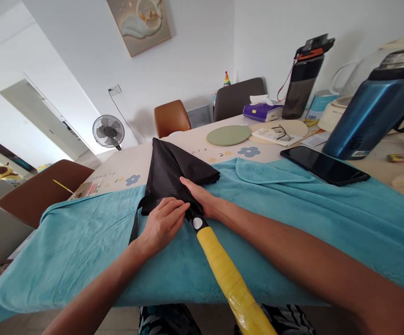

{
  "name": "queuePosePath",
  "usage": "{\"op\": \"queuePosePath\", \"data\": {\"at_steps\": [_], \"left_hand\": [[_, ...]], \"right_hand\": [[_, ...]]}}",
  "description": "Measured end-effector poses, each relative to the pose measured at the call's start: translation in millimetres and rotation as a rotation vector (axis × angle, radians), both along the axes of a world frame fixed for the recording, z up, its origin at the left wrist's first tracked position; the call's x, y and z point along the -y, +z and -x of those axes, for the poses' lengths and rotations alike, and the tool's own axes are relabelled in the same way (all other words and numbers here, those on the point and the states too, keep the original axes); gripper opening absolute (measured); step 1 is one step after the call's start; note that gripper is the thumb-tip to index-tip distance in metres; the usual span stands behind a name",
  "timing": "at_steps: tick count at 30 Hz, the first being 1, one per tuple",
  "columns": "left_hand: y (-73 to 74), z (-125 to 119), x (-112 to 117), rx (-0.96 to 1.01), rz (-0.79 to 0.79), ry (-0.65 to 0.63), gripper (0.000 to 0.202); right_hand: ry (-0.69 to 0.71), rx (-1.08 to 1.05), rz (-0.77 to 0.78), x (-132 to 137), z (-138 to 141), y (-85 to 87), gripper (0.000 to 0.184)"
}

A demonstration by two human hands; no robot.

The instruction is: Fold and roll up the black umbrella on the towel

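A black folding umbrella point(169, 172) with a yellow handle point(230, 279) lies on a teal towel point(292, 218) spread over the table. The handle points toward me and hangs past the table's near edge. My left hand point(162, 223) rests on the black fabric just left of the handle's top, its fingers curled and pinching the cloth. My right hand point(198, 197) lies on the fabric from the right, fingers pressed together over a fold near the shaft.
A black phone point(324, 165) lies on the towel at the right. Behind it stand a blue flask point(373, 111), a dark bottle point(303, 79), a tissue box point(261, 110), glasses on paper point(280, 132) and a green round mat point(228, 135). Brown chairs point(37, 190) ring the table; a fan point(108, 131) stands behind.
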State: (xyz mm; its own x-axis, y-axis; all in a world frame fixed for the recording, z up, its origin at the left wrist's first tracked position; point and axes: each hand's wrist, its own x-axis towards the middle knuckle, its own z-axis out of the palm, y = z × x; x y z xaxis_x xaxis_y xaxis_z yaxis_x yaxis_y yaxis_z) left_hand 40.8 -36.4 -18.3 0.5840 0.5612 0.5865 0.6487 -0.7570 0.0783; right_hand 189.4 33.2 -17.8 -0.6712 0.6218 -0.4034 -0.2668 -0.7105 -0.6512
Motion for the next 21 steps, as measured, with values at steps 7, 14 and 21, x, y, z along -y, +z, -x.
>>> {"op": "queuePosePath", "data": {"at_steps": [7,14,21], "left_hand": [[-1.8,-1,13,-0.169,0.024,0.166,0.051],[3.3,0,12,-0.022,0.153,0.125,0.043],[17.7,18,-68,0.478,0.427,0.440,0.037]], "right_hand": [[0.033,-0.013,0.006,0,-2,1.0,0.027],[-0.002,0.134,-0.090,0,3,-0.7,0.012],[-0.032,0.245,-0.097,-2,5,-2.3,0.014]]}}
